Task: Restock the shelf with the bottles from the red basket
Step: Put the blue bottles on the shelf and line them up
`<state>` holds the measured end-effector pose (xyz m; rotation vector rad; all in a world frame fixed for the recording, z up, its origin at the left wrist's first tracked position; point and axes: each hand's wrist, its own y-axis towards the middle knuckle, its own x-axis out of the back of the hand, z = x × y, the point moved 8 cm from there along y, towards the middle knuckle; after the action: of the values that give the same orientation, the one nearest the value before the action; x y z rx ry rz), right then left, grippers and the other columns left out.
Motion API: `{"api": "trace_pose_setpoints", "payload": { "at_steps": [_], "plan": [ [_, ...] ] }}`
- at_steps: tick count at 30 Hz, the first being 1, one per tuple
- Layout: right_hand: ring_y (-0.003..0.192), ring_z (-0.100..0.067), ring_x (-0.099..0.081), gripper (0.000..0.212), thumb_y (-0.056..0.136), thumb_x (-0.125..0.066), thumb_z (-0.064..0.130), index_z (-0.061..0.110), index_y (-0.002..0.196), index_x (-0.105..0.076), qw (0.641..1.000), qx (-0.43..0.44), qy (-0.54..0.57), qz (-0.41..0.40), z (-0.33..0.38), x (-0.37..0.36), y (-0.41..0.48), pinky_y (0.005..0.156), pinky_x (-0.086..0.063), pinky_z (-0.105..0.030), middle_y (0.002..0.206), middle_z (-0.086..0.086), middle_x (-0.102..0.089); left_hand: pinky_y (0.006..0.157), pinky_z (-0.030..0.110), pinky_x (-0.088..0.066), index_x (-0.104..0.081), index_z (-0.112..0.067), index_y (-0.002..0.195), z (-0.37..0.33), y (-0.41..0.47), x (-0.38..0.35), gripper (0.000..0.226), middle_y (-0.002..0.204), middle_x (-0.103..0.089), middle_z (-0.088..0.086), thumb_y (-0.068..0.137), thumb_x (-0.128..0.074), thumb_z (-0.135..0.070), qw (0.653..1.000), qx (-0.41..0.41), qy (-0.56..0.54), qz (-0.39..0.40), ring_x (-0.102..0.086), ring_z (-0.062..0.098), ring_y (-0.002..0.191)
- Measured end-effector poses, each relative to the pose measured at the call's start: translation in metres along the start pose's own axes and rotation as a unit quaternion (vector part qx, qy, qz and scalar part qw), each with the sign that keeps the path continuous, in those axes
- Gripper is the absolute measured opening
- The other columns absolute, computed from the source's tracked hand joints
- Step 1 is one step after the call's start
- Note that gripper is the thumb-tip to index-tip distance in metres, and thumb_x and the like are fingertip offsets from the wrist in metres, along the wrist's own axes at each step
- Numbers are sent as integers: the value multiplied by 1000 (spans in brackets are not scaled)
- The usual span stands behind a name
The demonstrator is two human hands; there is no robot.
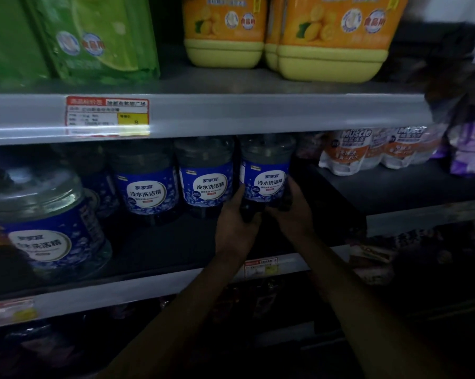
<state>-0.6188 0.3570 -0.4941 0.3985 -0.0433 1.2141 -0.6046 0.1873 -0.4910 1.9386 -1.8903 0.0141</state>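
Note:
A clear bottle with a blue label (265, 176) stands at the right end of a row on the dim middle shelf (159, 247). My left hand (237, 222) grips its lower left side and my right hand (292, 212) grips its lower right side. Two matching bottles (204, 184) (147, 191) stand to its left, apart from my hands. A larger-looking one (47, 225) sits nearer the shelf's front at the far left. The red basket is not in view.
Green refill packs (99, 36) and yellow-orange jugs (332, 39) fill the upper shelf. White and orange packs (367, 151) and a purple pack (469, 151) lie on a raised ledge to the right. A price tag (107, 116) hangs on the upper shelf edge.

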Motion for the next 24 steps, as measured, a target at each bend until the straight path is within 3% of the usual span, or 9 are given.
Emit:
{"api": "trace_pose_setpoints", "payload": {
  "at_steps": [4,12,20,24],
  "plan": [
    [130,-13,-58,87,80,-77,3,33,153,-40,1000,-4,-11,1,3,-4,-13,108,-50,-47,143,6,-60,116,34,-43,-46,-24,153,-2,-12,29,68,152,-54,-1,92,-74,-12,999,-5,31,-27,-49,14,140],
    [138,-13,-50,97,87,-70,-2,39,160,-21,1000,2,-16,1,16,-18,-29,111,-47,-41,155,6,-47,113,39,-47,-44,-24,154,-2,-21,72,66,149,-52,6,95,-74,-24,993,4,94,-67,-51,19,136],
    [132,-16,-57,96,85,-69,-3,48,155,-27,999,6,-23,-39,11,-16,-26,103,-53,-51,149,10,-54,93,26,-45,-44,-27,153,-4,-24,83,62,146,-47,5,97,-71,-28,990,17,118,-80,-54,21,130],
    [128,-15,-59,90,84,-73,-2,38,155,-34,999,10,-9,-53,12,-13,-24,103,-53,-47,145,8,-58,91,25,-43,-44,-27,151,-5,-24,90,60,151,-43,4,97,-71,-28,989,22,118,-91,-53,21,131]
  ]
}}
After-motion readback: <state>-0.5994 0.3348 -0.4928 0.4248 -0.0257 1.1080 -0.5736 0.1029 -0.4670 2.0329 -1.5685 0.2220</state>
